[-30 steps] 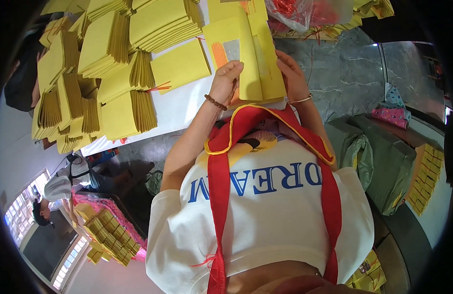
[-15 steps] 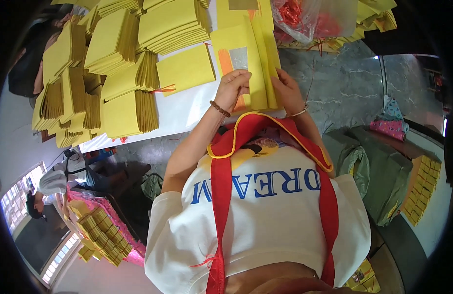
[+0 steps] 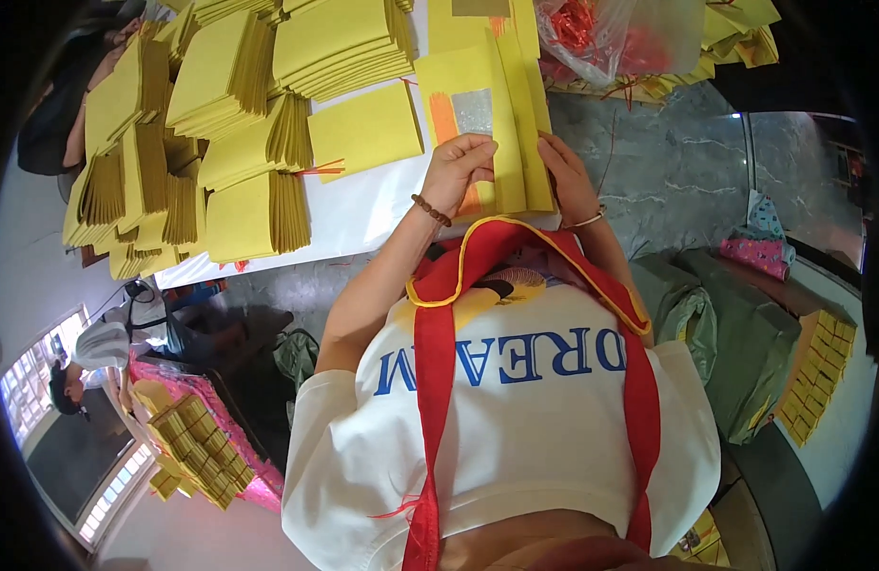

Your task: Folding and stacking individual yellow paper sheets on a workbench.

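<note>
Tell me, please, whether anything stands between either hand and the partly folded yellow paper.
Nothing visible does: the left hand touches the yellow paper from the left, and the right hand is at the paper's right edge.

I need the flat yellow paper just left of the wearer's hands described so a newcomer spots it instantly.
Find the white table at the top. Between its bulky yellow stacks and the left hand lies the flat yellow paper. Unlike those thick, fanned stacks, it looks thin, with red strands by its lower left corner.
</note>
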Available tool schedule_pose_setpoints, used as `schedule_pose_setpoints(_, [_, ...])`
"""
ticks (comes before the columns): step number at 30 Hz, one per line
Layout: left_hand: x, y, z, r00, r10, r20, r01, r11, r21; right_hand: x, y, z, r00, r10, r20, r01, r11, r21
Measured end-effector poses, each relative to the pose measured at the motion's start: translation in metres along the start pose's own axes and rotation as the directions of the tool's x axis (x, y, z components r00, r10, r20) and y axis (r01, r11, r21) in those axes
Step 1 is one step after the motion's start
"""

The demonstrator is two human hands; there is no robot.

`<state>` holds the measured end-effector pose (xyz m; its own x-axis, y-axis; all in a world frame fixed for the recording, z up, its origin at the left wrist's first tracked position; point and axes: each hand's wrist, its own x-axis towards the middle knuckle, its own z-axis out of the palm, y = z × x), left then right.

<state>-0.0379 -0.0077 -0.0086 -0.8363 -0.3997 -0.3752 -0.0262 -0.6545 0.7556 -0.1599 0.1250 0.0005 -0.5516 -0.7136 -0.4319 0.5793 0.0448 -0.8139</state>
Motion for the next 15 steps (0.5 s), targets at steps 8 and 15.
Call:
schedule_pose_setpoints(8, [-0.001, -0.002, 0.006, 1.0, 0.028, -0.001, -0.028, 1.0, -0.004, 0.001, 0.002, -0.002, 0.999, -0.037, 0.014, 0.038, 0.996, -0.079])
schedule_pose_setpoints(15, [-0.005, -0.003, 0.016, 0.993, 0.107, -0.042, -0.108, 0.994, -0.025, -0.01, 0.003, 0.015, 0.959, -0.237, 0.158, 0.279, 0.892, -0.355])
